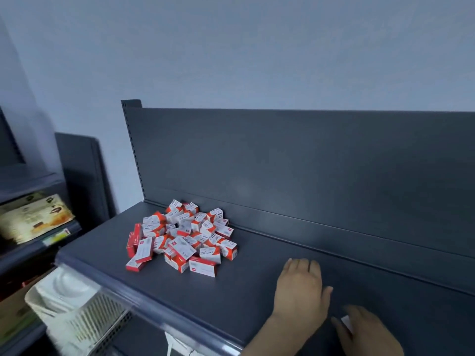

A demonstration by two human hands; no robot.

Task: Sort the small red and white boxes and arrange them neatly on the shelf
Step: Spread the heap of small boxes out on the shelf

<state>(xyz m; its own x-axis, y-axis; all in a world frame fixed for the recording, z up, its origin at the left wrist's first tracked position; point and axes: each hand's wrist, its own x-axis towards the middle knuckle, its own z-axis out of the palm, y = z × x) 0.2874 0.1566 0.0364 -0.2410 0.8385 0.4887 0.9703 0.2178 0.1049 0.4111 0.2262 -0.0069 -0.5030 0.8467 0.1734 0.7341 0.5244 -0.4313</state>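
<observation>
A loose pile of several small red and white boxes [182, 237] lies on the dark grey shelf [231, 291], close to its back panel on the left side. My left hand [300, 291] rests flat on the shelf to the right of the pile, fingers straight and pointing at the back panel, holding nothing. My right hand [367, 332] is low at the bottom right, blurred. Its fingers are wrapped round a small box [345, 322], of which only a white corner shows.
The shelf's upright back panel [308, 163] runs behind the pile. A white slatted plastic basket [74, 312] sits below the shelf's front edge at the left. A neighbouring shelf unit at far left holds flat printed packages [33, 217].
</observation>
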